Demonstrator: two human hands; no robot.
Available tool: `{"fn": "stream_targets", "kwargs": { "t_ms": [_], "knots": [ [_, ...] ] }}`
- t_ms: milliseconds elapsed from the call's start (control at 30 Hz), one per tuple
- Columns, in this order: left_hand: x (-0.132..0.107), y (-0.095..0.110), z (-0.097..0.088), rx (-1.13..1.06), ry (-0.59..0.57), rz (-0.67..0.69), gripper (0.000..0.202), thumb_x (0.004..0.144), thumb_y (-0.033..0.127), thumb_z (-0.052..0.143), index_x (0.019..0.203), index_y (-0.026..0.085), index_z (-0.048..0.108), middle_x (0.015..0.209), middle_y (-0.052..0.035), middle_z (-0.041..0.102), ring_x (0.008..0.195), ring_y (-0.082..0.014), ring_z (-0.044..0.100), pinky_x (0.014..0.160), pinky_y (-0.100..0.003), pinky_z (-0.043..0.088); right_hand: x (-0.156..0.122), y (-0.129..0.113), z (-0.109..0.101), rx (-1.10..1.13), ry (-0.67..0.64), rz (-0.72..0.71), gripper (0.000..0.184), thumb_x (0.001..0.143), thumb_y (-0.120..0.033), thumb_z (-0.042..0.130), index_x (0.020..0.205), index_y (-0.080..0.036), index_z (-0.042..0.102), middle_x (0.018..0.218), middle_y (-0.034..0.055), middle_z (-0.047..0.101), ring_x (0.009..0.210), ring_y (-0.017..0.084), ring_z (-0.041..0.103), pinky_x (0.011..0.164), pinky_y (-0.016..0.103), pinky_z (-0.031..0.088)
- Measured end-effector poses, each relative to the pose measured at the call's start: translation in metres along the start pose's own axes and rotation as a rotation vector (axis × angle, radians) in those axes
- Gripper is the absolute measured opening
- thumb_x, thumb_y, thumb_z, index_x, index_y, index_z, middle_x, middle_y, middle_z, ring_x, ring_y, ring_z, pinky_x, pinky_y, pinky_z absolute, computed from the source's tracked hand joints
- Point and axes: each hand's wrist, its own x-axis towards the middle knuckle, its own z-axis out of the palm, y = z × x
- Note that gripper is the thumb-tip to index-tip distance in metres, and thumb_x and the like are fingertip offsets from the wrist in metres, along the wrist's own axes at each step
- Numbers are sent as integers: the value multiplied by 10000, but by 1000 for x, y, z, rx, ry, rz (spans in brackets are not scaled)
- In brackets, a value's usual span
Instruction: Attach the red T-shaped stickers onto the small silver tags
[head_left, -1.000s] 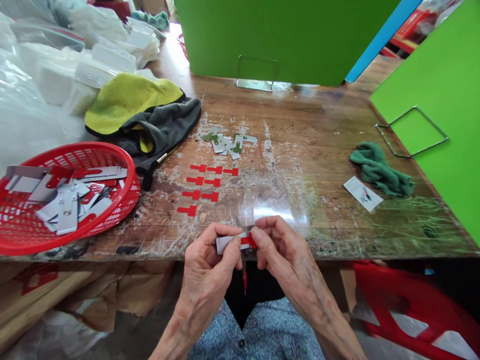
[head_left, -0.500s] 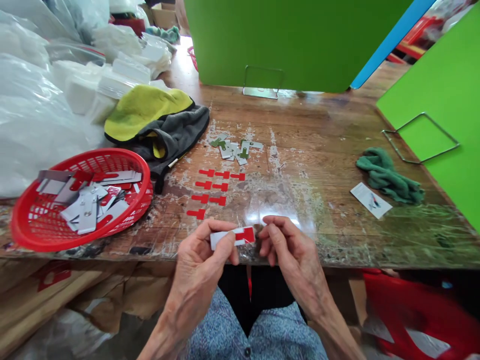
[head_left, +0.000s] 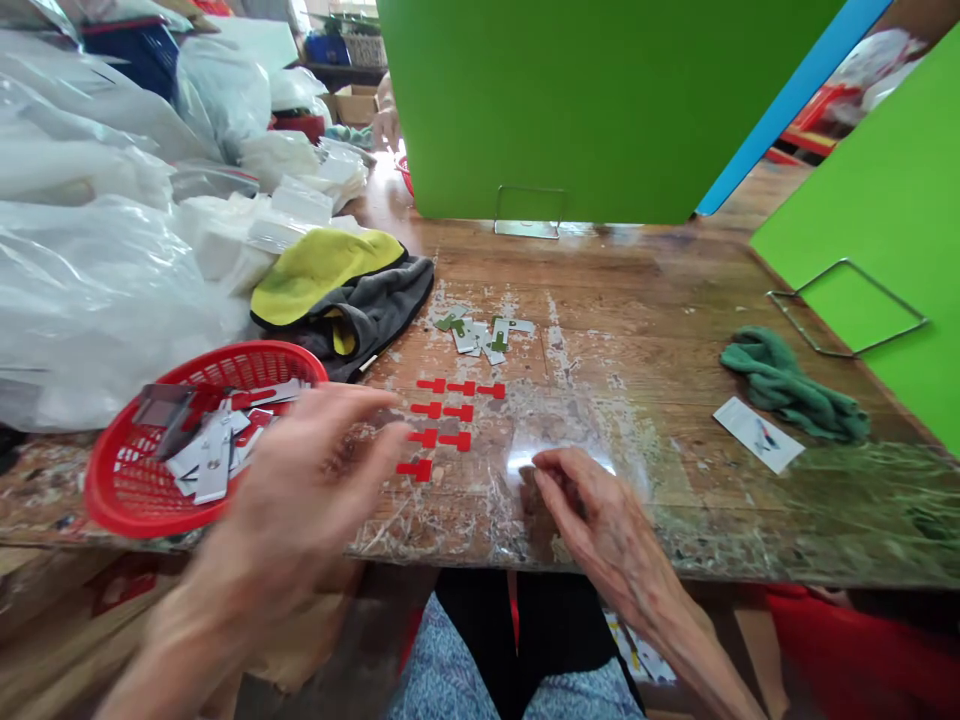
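Note:
My left hand (head_left: 300,480) is smeared by motion in front of the table edge, beside a red basket (head_left: 112,510) that holds several grey metal plates (head_left: 210,450). Its fingers look stretched toward the rows of red T-shaped stickers (head_left: 450,412) stuck on the table. I cannot see whether it holds anything. My right hand (head_left: 592,510) rests at the table's front edge. Its fingers are bent together, with the tips on the glossy surface just right of the stickers. What they pinch, if anything, is hidden.
A small heap of grey and green plates (head_left: 480,335) lies beyond the stickers. A yellow-grey cloth (head_left: 337,280) and plastic bags (head_left: 90,280) fill the left. A green rag (head_left: 787,390) and a white card (head_left: 757,433) lie on the right. Green boards (head_left: 600,100) stand behind, and a person's hand (head_left: 388,115) shows there.
The white-and-red strip held between both hands is out of sight. My left hand has swung left toward the red basket. My right hand has dropped onto the table edge. The camera has tilted up.

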Motion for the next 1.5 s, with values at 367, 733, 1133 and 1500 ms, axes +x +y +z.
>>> {"fn": "stream_targets", "kwargs": {
  "t_ms": [367, 733, 1133, 1500],
  "knots": [
    [41, -6, 77, 568, -509, 185, 632, 899, 452, 646, 1443, 170, 491, 1339, -170, 535, 1194, -371, 464, 986, -530, 454, 89, 27, 46, -129, 107, -120, 180, 872, -135, 506, 953, -198, 654, 980, 110, 622, 951, 277, 575, 860, 435, 497],
    [46, -16, 78, 496, -504, 203, 662, 870, 481, 659, 1461, 242, 482, 1280, -155, 518, 1131, -358, 473, 932, -522, 469, 97, 28, 50, -154, 140, -121, 124, 855, -143, 482, 883, -212, 581, 913, 87, 628, 854, 244, 579, 801, 384, 483],
    [96, 18, 81, 305, -502, 66, 296, 912, 260, 466, 715, 172, 669, 875, -82, 612, 965, -283, 532, 871, -433, 427, 81, 21, 47, -218, 247, -229, 215, 941, -135, 374, 864, -217, 557, 865, 97, 603, 836, 265, 531, 774, 407, 466],
    [129, 16, 94, 77, -847, 37, 245, 709, 288, 575, 493, 195, 508, 482, 63, 378, 489, -108, 325, 496, -277, 233, 64, 16, 42, -227, 277, -318, 280, 994, -128, 368, 815, -212, 567, 810, 99, 569, 814, 274, 514, 759, 416, 457]
  ]
}}
